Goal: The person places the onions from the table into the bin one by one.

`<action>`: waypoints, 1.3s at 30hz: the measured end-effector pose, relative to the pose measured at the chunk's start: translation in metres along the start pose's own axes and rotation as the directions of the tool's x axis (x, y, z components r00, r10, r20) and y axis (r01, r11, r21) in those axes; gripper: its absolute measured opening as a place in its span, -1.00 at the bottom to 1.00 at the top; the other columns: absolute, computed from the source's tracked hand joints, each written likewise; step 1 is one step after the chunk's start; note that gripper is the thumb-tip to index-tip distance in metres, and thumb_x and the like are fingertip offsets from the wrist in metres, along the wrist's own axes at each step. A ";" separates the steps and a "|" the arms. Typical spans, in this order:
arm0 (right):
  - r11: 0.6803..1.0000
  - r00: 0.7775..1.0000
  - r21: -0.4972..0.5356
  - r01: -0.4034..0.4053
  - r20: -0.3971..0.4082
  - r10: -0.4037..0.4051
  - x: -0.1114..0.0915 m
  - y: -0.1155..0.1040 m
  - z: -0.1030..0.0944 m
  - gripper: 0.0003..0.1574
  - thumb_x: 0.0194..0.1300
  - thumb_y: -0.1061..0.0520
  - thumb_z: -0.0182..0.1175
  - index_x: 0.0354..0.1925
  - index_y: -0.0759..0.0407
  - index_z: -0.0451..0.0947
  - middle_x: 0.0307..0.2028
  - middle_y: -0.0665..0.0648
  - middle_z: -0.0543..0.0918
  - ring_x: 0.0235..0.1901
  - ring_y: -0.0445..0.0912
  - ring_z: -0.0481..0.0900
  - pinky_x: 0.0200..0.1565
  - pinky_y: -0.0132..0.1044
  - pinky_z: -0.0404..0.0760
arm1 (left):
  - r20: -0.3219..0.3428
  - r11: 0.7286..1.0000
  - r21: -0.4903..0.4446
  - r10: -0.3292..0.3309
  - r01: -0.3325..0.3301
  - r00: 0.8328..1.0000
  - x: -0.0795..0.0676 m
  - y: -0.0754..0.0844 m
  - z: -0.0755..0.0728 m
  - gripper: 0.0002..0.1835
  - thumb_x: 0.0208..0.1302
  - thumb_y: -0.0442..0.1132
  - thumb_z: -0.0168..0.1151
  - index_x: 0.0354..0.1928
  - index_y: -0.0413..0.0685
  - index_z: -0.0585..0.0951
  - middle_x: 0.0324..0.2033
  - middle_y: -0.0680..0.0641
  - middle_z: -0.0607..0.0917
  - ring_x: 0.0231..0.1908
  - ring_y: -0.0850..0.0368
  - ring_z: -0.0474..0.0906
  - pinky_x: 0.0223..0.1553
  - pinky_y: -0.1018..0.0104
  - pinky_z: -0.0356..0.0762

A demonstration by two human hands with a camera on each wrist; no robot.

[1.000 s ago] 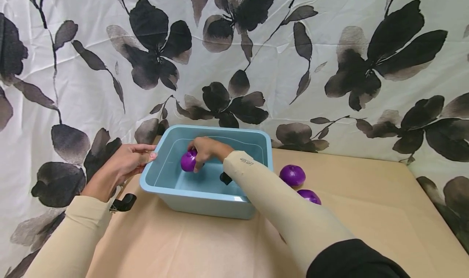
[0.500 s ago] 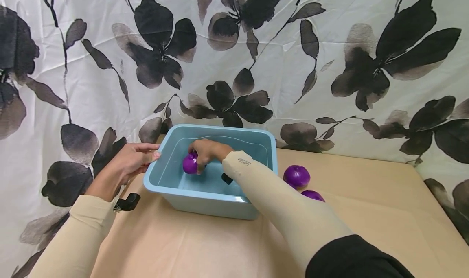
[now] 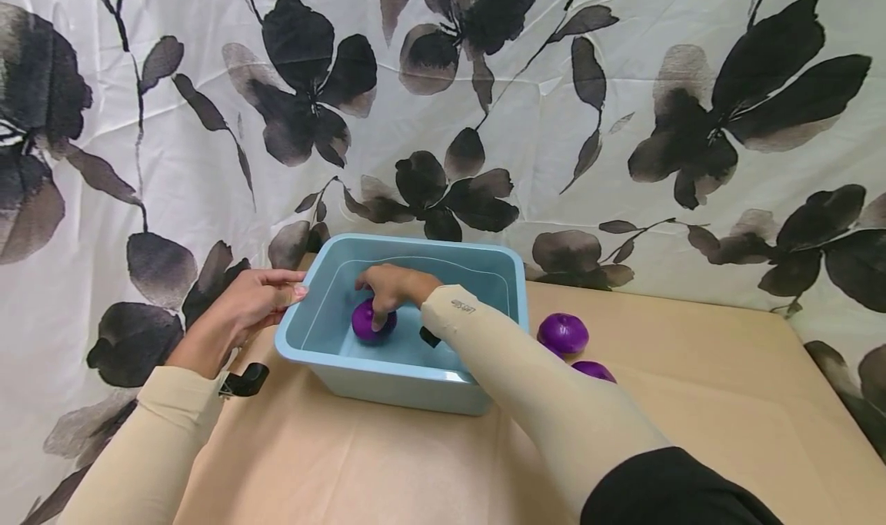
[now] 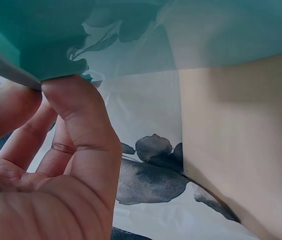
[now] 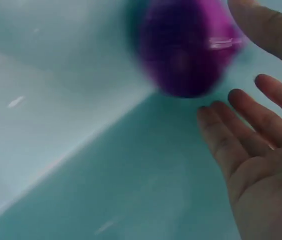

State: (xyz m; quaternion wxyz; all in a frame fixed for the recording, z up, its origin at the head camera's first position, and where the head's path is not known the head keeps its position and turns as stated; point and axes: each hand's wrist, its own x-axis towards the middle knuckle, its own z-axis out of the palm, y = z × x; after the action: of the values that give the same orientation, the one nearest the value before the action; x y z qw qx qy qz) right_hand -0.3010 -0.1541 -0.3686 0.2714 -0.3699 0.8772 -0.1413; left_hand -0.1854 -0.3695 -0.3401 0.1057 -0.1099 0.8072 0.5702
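Note:
A light blue plastic tub (image 3: 401,367) stands on the table. My left hand (image 3: 252,302) pinches its left rim between thumb and finger, seen close up in the left wrist view. Inside the tub is a shiny purple, slightly squat ball (image 3: 364,323), blurred in the right wrist view. Over it is my right hand (image 3: 398,285), its thumb overlapping the ball in the head view. In the right wrist view the fingers (image 5: 250,115) are spread and extended, with the ball beyond their tips.
To the right of the tub lie more purple balls (image 3: 564,333), partly hidden by my right sleeve (image 3: 526,379). A tan covering (image 3: 692,371) lies over the table. Behind it hangs a white cloth (image 3: 554,148) with dark flowers.
My right hand has let go of the purple ball, which has shifted slightly right and toward me in the tub. My left hand stays on the rim; the head view has shifted a little.

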 end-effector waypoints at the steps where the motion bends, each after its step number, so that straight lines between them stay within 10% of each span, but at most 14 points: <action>1: 1.000 1.000 -0.001 0.004 -0.002 -0.004 -0.003 0.000 -0.003 -0.04 0.20 0.13 0.53 0.50 0.07 0.38 0.46 0.16 0.47 0.45 0.04 0.42 0.45 -0.04 0.48 | 0.000 1.000 0.004 0.001 -0.001 1.000 0.000 0.000 0.001 -0.38 0.48 -0.28 0.27 0.49 -0.32 0.38 -0.30 0.26 0.73 -0.29 0.39 0.66 -0.24 0.42 0.72; 21: 0.928 0.964 0.264 0.262 -0.025 -0.265 -0.139 0.025 -0.062 -0.17 0.22 0.05 0.54 0.39 0.16 0.49 0.33 0.14 0.60 0.29 -0.01 0.60 0.34 -0.14 0.59 | 0.028 0.997 0.073 -0.003 0.001 1.000 -0.003 0.003 0.000 -0.33 0.49 -0.21 0.28 0.51 -0.34 0.34 -0.34 0.31 0.72 -0.29 0.38 0.67 -0.20 0.41 0.73; 39: 0.810 0.949 0.509 0.290 -0.262 -0.175 -0.278 0.101 -0.022 -0.20 0.23 0.13 0.52 0.37 0.22 0.47 0.30 0.23 0.60 0.29 0.12 0.62 0.30 -0.08 0.63 | 0.025 1.000 -0.003 0.013 -0.013 1.000 -0.003 0.003 0.011 -0.33 0.48 -0.29 0.27 0.49 -0.44 0.30 -0.36 0.31 0.73 -0.32 0.39 0.69 -0.23 0.43 0.72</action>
State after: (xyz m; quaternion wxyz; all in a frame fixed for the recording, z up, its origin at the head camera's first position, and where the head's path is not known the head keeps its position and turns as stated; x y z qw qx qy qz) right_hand -0.2110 0.1178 -0.2924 0.2546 -0.3668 0.7720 -0.4523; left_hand -0.1831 -0.3579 -0.3400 0.1122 -0.0976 0.8058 0.5732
